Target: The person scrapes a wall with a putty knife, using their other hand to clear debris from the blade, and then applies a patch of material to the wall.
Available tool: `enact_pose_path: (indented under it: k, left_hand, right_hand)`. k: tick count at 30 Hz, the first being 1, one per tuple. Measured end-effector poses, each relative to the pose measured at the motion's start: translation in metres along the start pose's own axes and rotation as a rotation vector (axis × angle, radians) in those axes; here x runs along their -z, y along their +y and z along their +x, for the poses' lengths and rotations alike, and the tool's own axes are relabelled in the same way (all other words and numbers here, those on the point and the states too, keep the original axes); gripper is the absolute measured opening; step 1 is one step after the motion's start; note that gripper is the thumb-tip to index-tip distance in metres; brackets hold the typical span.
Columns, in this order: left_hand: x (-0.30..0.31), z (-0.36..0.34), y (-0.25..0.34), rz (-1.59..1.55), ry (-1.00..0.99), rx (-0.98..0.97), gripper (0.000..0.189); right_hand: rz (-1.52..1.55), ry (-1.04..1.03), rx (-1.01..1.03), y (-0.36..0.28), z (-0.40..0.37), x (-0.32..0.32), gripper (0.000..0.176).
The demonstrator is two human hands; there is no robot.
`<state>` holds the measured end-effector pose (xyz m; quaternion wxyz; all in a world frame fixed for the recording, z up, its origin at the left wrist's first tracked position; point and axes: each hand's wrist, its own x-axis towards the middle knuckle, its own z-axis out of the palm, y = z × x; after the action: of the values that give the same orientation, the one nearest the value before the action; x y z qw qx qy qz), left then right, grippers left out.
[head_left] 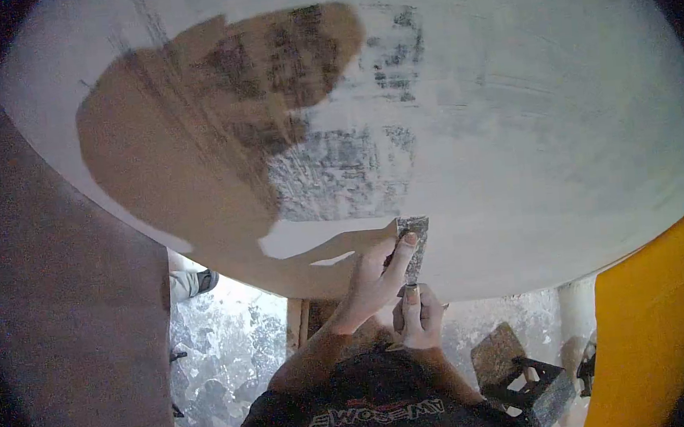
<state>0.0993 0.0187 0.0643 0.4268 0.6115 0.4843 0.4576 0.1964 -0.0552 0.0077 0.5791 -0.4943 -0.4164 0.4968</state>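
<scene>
My left hand (380,268) grips a narrow, speckled grey piece (418,257), with the thumb lying on its face near the upper end. Just below, my right hand (419,316) is closed at the lower end of that piece, thumb pointing up; what exactly its fingers pinch is too small to tell. Both hands are at the near edge of a large, pale rounded surface (501,193). Dark, rough patches (339,173) mark this surface above the hands, and a brown shadow falls over its left part.
Brown material (85,314) stands at the left, a yellow panel (655,317) at the right. Below the surface, a person's shoe (207,281) shows on the stained floor (232,342). A dark stand or stool (523,376) is at the lower right.
</scene>
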Motion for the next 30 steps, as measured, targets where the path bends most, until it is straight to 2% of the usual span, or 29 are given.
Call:
enact_pose_path:
  k: [3,8,10,14,16,19,24,26,28,29,30]
  left_hand:
    - [-0.001,0.000,0.009,-0.094,0.019,-0.054,0.037]
    - [0.002,0.000,0.005,-0.044,-0.024,0.024,0.040]
    - [0.003,0.000,0.003,-0.045,-0.031,0.018,0.041]
    - [0.006,0.001,0.017,-0.036,-0.042,0.019,0.044]
    - [0.000,0.001,0.003,-0.060,-0.025,0.018,0.041]
    - [0.000,0.001,0.006,-0.085,-0.012,0.002,0.036]
    - [-0.002,0.002,0.009,-0.119,0.031,-0.065,0.035]
    - [0.000,0.002,0.009,-0.040,0.019,-0.068,0.034]
    - [-0.001,0.006,0.011,-0.102,-0.007,-0.034,0.034]
    - [-0.001,0.006,0.012,-0.163,-0.033,0.004,0.034]
    - [0.000,0.006,0.013,-0.164,-0.031,0.002,0.034]
  right_hand:
    - [0.011,0.011,0.000,0.001,0.000,-0.004,0.021]
    - [-0.020,0.002,0.002,0.003,0.002,-0.002,0.019]
    - [-0.041,0.023,0.191,0.017,0.005,-0.002,0.031]
    - [-0.124,0.080,0.203,0.018,0.003,-0.002,0.030]
    - [-0.111,0.021,0.238,0.011,0.005,-0.002,0.029]
    - [-0.055,0.008,0.125,0.011,0.001,0.004,0.022]
    - [-0.068,0.007,0.133,0.016,0.005,0.006,0.023]
    - [-0.062,-0.002,0.122,0.011,0.009,0.005,0.023]
    - [-0.177,-0.014,0.262,0.002,0.014,0.004,0.035]
    - [-0.178,-0.014,0.260,-0.002,0.012,0.004,0.035]
    - [-0.122,-0.023,0.181,-0.007,0.011,0.005,0.028]
